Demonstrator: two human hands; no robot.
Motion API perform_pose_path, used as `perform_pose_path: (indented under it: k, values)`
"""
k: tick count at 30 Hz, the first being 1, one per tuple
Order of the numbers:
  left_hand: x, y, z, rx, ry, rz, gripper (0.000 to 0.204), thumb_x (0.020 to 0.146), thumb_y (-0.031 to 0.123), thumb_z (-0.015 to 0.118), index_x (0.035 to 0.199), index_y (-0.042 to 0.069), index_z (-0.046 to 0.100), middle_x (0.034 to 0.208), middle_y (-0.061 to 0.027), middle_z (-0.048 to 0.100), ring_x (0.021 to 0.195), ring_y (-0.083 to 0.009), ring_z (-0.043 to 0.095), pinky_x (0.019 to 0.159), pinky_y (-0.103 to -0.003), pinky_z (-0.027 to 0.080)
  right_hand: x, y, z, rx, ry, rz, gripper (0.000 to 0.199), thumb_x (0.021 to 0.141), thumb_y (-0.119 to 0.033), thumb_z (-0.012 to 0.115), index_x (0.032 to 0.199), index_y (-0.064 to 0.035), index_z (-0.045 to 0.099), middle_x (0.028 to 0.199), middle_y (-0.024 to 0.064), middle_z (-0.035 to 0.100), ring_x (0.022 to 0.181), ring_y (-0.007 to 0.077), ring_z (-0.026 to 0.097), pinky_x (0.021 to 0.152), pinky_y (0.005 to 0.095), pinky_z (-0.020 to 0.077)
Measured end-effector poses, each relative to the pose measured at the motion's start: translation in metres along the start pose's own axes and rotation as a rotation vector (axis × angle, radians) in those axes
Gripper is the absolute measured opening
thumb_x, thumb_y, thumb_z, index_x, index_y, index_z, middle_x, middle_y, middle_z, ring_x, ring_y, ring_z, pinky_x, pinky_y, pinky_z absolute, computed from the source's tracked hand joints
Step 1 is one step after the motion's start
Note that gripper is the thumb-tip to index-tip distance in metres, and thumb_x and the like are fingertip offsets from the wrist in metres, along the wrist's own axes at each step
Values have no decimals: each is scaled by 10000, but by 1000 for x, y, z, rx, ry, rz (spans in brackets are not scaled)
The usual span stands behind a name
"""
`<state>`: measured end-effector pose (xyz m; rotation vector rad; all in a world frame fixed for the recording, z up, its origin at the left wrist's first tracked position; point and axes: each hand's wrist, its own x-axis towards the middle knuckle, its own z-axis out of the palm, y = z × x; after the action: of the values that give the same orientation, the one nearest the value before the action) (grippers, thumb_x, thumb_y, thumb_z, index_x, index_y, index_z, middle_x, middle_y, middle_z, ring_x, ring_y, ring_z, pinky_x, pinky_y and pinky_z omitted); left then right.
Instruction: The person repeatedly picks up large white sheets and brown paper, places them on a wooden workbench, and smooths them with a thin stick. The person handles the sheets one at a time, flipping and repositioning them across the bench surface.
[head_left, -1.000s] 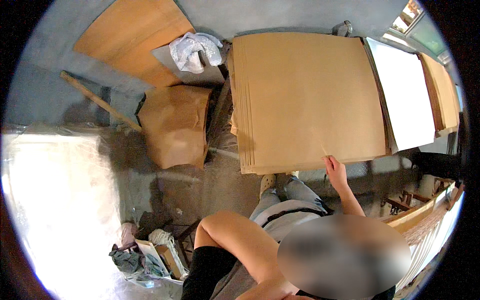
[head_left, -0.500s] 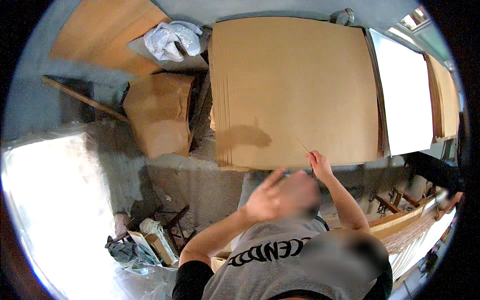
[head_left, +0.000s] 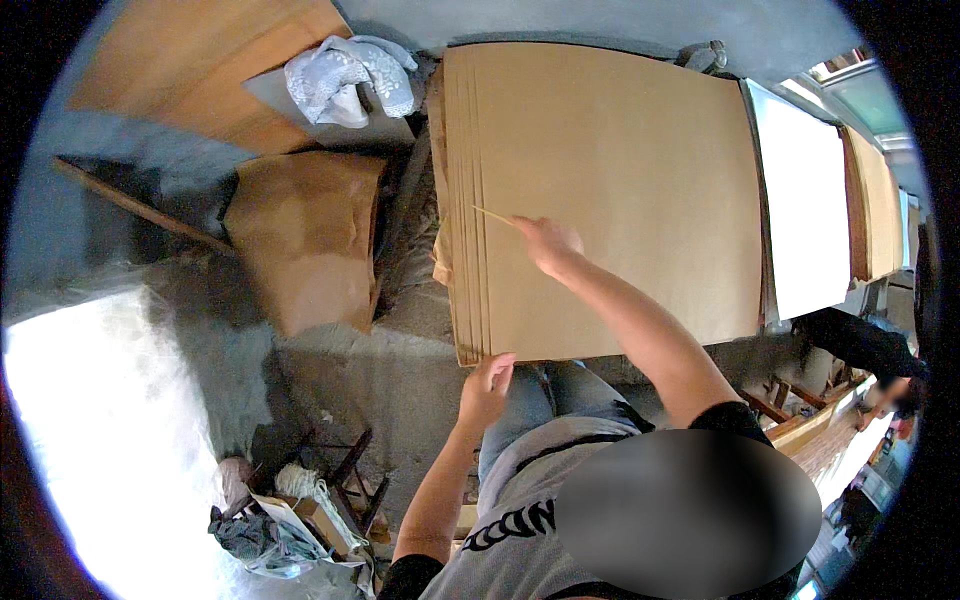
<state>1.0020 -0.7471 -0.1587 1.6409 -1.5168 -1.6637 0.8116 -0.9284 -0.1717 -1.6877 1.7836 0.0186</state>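
A broad stack of brown paper sheets [head_left: 620, 180] lies in front of me, its left edges fanned into several narrow steps. Over the left part of the stack, my right hand [head_left: 552, 246] is closed around a thin light-coloured stick [head_left: 492, 214]. The stick's tip points left and lies over the stepped edges. At the near left corner, my left hand [head_left: 488, 386] has its fingers closed on the sheets' front edge. How many sheets it grips cannot be seen.
A white sheet stack [head_left: 805, 200] lies right of the brown one. Leftward are a folded brown sheet [head_left: 300, 240], a patterned white cloth [head_left: 350, 80] and a wooden stick [head_left: 145, 207]. A box of cloths and cord [head_left: 300, 520] stands lower left. Another person [head_left: 865, 345] is at far right.
My right hand has moved left and forward over the stack with the stick. My left hand has come down from near my head to the stack's near left corner.
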Motion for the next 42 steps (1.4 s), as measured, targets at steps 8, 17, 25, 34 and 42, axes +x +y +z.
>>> perform_pose_path:
  k: [8,17,25,34,42]
  values:
    - [-85,-191,-79,347,29,-324,195,819,115,508,977,5,543,867,-76,585,797,-171,561,698,-260,457,19,84,45,392,151,-48,364,846,-59,367,1164,-181,493,935,149,587,785,292,578,681,394,469]
    - [-73,-194,-89,-659,179,-588,152,834,145,506,927,35,558,816,-33,579,718,-121,544,609,-247,448,51,26,48,-19,194,57,418,773,-43,422,1137,-225,522,819,154,589,685,275,577,599,379,466]
    - [-80,-193,-103,-471,104,-691,218,856,174,496,1001,19,544,808,-33,577,701,-103,543,557,-224,438,27,38,29,250,234,118,334,839,-110,387,1138,-172,523,834,111,614,695,228,580,636,337,475]
    - [-92,-193,-118,-504,148,-741,131,842,174,517,889,55,543,787,-36,572,663,-121,550,533,-245,451,16,85,73,345,272,32,389,787,-77,417,1160,-137,509,885,112,606,716,208,573,650,344,464]
    - [-64,-161,-112,-525,54,-600,148,845,185,515,932,66,532,782,-21,579,664,-114,550,550,-248,454,11,29,82,0,295,88,444,759,-56,425,1166,-216,505,749,120,584,646,222,567,564,359,447]
